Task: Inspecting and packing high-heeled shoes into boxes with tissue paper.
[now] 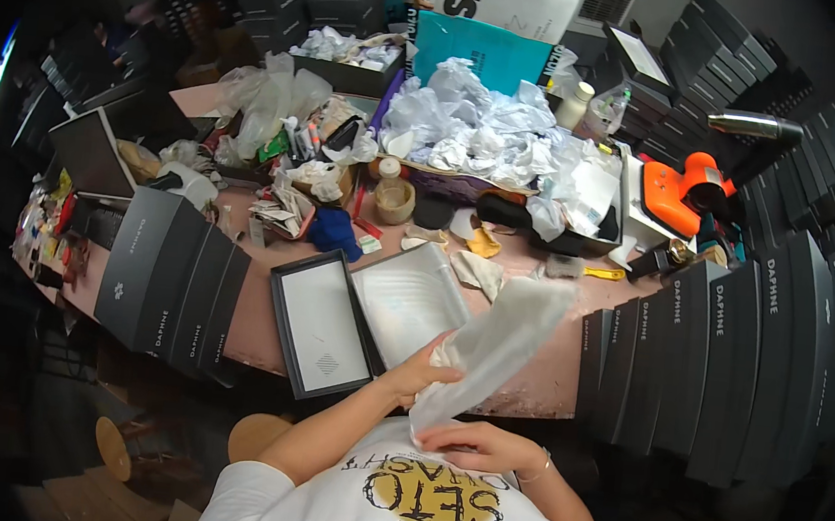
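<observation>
Both my hands hold one long sheet of white tissue paper (505,344), which rises slanting up to the right above the table's front edge. My left hand (417,373) grips its middle part from the left. My right hand (475,445) pinches its lower end close to my chest. Just left of the paper an open black box lies flat: its tray (412,300), lined with white paper, sits beside its lid (321,324), which shows a white inner face.
Black boxes stand in rows at left (169,282) and right (729,361) of the pink table (251,320). A heap of crumpled white paper (481,126), a small jar (394,196), an orange tool (681,190) and a laptop (91,154) crowd the back.
</observation>
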A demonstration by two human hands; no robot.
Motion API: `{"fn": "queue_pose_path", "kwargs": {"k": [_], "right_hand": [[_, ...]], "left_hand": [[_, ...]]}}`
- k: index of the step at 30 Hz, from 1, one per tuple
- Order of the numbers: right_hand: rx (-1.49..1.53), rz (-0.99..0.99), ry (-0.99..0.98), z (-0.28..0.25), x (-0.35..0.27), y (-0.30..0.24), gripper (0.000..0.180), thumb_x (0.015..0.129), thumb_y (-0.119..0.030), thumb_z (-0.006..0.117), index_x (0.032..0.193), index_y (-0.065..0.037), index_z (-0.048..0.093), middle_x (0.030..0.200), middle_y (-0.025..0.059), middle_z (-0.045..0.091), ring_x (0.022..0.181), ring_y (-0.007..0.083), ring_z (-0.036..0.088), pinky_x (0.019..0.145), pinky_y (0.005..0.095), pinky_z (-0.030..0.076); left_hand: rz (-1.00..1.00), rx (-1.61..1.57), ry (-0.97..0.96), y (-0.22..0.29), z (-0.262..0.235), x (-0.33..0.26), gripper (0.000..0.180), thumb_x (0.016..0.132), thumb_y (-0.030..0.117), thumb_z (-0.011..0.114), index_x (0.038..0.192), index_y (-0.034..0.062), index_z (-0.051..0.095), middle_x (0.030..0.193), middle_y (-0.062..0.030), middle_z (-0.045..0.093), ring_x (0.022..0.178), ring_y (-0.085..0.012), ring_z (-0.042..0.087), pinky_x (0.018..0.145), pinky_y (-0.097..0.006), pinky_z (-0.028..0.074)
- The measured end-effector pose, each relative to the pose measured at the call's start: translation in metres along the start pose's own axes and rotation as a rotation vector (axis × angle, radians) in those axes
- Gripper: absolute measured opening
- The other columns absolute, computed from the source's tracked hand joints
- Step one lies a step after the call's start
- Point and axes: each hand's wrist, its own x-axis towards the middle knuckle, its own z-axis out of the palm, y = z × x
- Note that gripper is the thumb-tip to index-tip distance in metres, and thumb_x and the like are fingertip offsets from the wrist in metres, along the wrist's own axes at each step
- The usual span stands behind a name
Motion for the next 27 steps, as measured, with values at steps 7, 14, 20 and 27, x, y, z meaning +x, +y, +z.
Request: {"fn": "queue_pose_path", "kwargs": {"k": [7,14,20,27], "right_hand": [[0.435,0.092,0.709,-0.02,0.006,0.048,0.091,0.079,-0.033,0.073,0.145,-0.001,0.019,0.144,0.026,0.03,0.127,0.039,0.042,0.1,0.0469,0.042],[-0.516,0.288,0.88,-0.049,0.092,0.171,0.059,0.082,-0.016,0.068,0.131,0.005,0.042,0.109,0.0226,0.057,0.097,0.0361,0.059,0.084,0.0411,0.047],[-0.035,0.769,1.041,-0.07,0.0,0.213,0.037,0.089,-0.031,0.061,0.108,0.0,0.062,0.084,0.0121,0.063,0.078,0.0202,0.059,0.065,0.0313,0.045],[0.211,0.341,1.303,-0.071,0.056,0.186,0.021,0.089,-0.021,0.059,0.08,-0.001,0.061,0.068,0.0014,0.052,0.065,0.0152,0.05,0.059,0.0261,0.037]], "left_hand": [[0.171,0.282,0.428,0.056,-0.064,-0.012,0.072,0.079,-0.003,0.064,0.143,0.0082,0.033,0.127,-0.013,0.051,0.113,-0.0206,0.053,0.092,-0.031,0.046],[0.316,0.706,0.674,-0.02,-0.091,0.002,0.065,0.086,0.015,0.064,0.141,0.0007,0.032,0.134,-0.0229,0.044,0.122,-0.0293,0.046,0.097,-0.037,0.041],[0.076,0.956,1.019,-0.065,-0.14,-0.047,0.036,0.08,0.021,0.065,0.106,-0.0021,0.055,0.099,-0.0183,0.062,0.091,-0.0315,0.062,0.078,-0.039,0.049],[0.034,1.184,0.851,-0.055,-0.133,-0.057,0.03,0.078,0.022,0.061,0.089,-0.0045,0.055,0.078,-0.0252,0.062,0.077,-0.0453,0.058,0.068,-0.046,0.048]]}}
